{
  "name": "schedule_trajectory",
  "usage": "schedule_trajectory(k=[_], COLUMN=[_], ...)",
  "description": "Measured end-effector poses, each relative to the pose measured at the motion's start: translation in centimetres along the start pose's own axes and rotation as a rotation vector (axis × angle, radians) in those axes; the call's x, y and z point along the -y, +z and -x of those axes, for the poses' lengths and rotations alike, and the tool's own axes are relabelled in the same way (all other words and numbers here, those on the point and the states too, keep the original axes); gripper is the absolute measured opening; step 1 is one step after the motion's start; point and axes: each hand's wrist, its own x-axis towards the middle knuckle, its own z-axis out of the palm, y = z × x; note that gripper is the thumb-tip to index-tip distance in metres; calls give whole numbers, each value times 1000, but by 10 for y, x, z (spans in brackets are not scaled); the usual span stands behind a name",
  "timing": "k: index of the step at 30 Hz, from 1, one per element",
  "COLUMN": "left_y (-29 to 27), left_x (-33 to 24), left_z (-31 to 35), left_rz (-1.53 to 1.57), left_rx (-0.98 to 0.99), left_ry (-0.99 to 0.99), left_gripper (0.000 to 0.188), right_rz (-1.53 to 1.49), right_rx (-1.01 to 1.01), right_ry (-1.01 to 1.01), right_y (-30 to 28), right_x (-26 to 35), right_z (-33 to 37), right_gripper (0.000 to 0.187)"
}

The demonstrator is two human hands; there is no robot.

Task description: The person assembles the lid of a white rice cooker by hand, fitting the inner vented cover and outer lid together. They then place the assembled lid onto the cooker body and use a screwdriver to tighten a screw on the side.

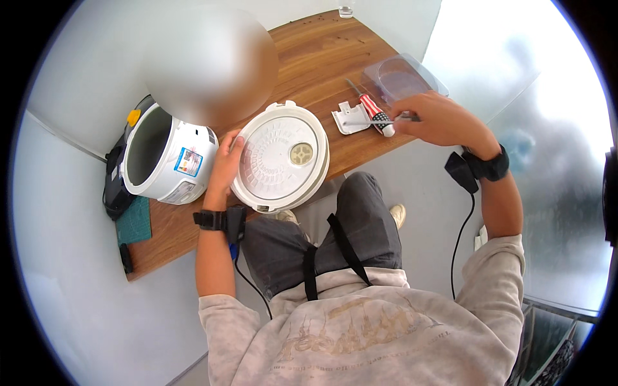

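Round white lid (273,170) held at edge of table (309,48) by left hand (225,161), partly closed on left rim; slim metal tool (358,123) pinched in right hand (443,119), farther off, long axis directed leftward toward lid.

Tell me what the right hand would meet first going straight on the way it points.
Probably the flag-patterned screwdriver handle, though depth is unclear and the right hand may pass above it.

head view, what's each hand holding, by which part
Left hand: round white lid, by its left edge. Right hand: thin metal tool, by its right end.
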Motion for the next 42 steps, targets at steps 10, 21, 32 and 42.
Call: schedule_trajectory(k=[10,21,32,42], left_y=[0,-1,3,6], left_x=[3,12,22,6], left_z=[13,29,25,32], left_rz=[278,557,599,660], left_rx=[-44,-101,-123,-141], left_ry=[-123,-81,-14,-52], left_gripper=[31,40,45,46], right_rz=[106,273,170,-167], right_rx=[-294,-362,-536,-297], right_ry=[32,-96,-250,-534], right_y=[83,116,101,107], right_x=[-18,5,21,46], right_z=[-98,-202,-174,-93], right_gripper=[27,14,29,32])
